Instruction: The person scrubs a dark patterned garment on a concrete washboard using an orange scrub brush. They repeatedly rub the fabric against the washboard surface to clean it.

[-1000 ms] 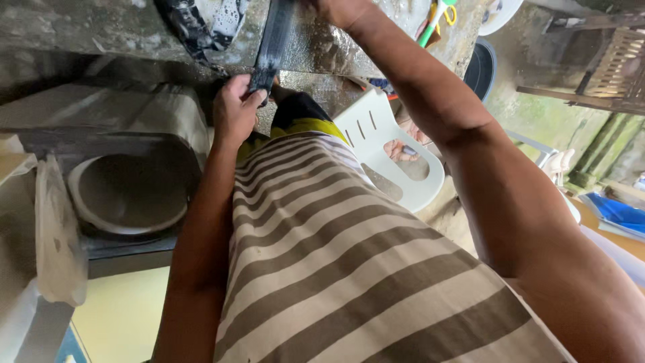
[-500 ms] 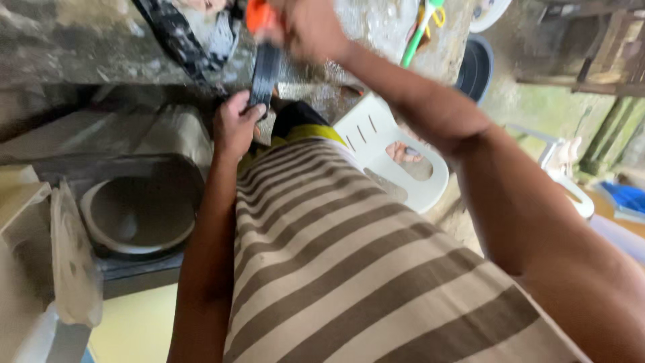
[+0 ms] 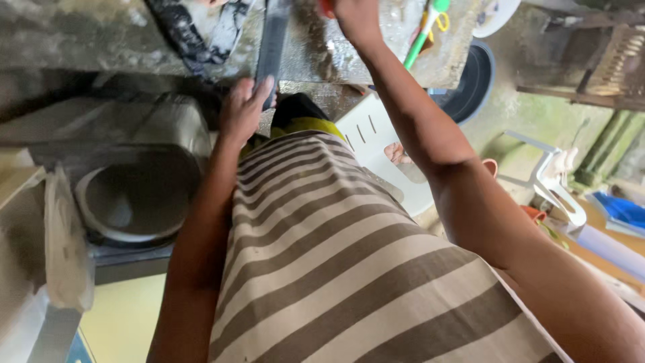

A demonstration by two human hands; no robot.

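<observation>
Head view: long dark strip (image 3: 272, 47) runs lengthwise away across the wet bench (image 3: 80, 33), left hand (image 3: 243, 111) fingers clamped on its near end, right hand (image 3: 356, 20) closed around something orange beside its far end.

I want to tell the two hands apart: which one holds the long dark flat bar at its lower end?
The left hand: its fingers wrap the lower end of the dark flat bar. The right hand is higher up, at the frame top, beside something orange.
</observation>
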